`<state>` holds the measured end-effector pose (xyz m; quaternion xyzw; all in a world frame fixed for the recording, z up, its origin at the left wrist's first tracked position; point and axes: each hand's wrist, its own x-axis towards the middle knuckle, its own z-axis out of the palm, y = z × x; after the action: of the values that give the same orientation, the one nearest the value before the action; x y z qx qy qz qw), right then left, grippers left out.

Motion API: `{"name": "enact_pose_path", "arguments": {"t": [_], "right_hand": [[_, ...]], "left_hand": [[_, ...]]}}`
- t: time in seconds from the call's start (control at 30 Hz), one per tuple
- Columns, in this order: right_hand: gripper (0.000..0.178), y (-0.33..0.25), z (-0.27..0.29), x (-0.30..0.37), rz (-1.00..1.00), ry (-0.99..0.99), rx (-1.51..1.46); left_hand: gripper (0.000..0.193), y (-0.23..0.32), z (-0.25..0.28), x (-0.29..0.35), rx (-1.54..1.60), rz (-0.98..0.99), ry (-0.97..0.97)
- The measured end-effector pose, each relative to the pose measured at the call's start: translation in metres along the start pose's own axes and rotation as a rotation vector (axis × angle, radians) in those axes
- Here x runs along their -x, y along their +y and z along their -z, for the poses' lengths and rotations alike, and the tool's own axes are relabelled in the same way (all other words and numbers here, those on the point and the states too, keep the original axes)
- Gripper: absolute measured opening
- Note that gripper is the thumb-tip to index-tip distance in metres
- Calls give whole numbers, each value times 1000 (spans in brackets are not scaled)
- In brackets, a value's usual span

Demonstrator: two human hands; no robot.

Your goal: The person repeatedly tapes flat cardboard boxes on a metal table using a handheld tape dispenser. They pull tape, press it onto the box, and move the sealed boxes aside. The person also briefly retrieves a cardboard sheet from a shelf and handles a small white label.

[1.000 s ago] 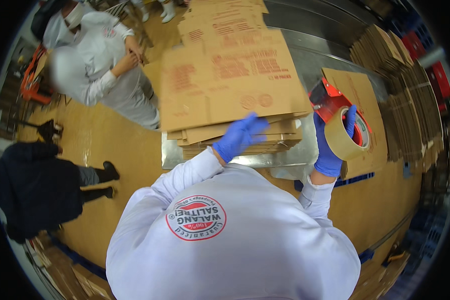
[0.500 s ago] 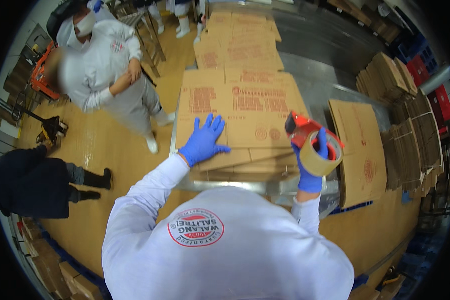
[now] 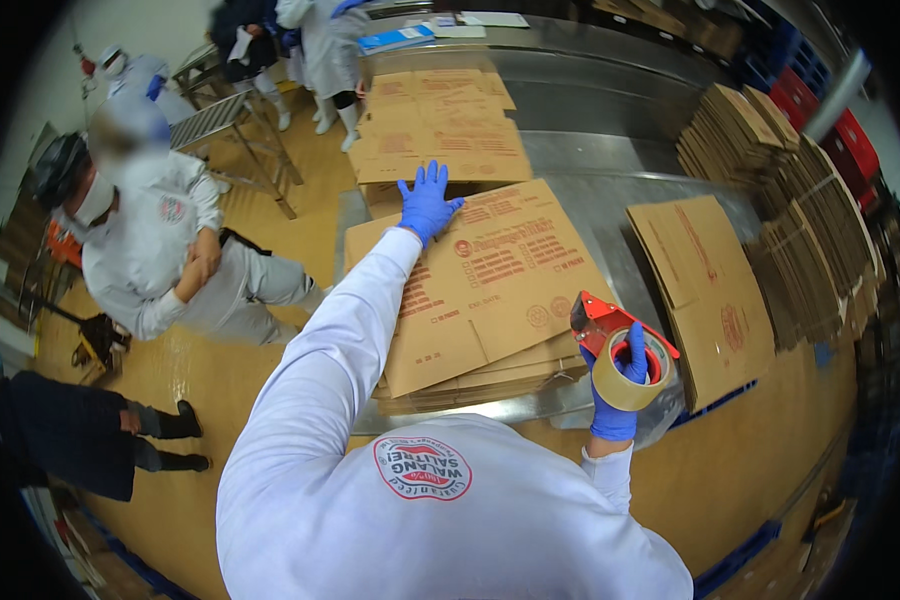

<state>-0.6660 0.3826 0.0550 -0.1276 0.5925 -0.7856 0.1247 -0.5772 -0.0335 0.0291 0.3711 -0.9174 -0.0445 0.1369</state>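
We see the left hand [image 3: 430, 207], in a smooth blue glove, laid palm down at the far left edge of the top flattened carton [image 3: 510, 285]; its fingers are spread apart. The right hand [image 3: 613, 395], gloved alike, has its fingers clamped on a red tape dispenser [image 3: 595, 322], near the carton's right corner. The dispenser carries a thick, round roll of tan tape [image 3: 625, 387].

The top carton is brown corrugated board, lying askew on a carton stack [image 3: 490, 385] on the table [image 3: 610, 195], which has a dull grey metal surface. On its face we find red print: a heading, columns of lines with small check squares, two round emblems side by side, and a short row of digits toward the near edge.

Beyond it, overlapping flat cartons [image 3: 440, 130] bear similar red print. To the right, we note a separate printed carton [image 3: 705, 290] and tied carton bundles [image 3: 820, 250]. A round red-and-black emblem [image 3: 423, 468] marks the white smock [image 3: 470, 540].
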Motion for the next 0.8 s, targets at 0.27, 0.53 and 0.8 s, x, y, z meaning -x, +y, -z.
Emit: {"name": "enact_pose_path", "arguments": {"t": [0.27,0.53,0.8], "right_hand": [[16,-23,49,12,695,273,816],[79,18,158,80,439,34,776],[49,80,194,95,1167,57,2712]], "left_hand": [[87,31,-35,-109,217,233,-346],[78,25,-59,-112,534,57,-545],[77,39,-21,-74,726,81,-744]]}}
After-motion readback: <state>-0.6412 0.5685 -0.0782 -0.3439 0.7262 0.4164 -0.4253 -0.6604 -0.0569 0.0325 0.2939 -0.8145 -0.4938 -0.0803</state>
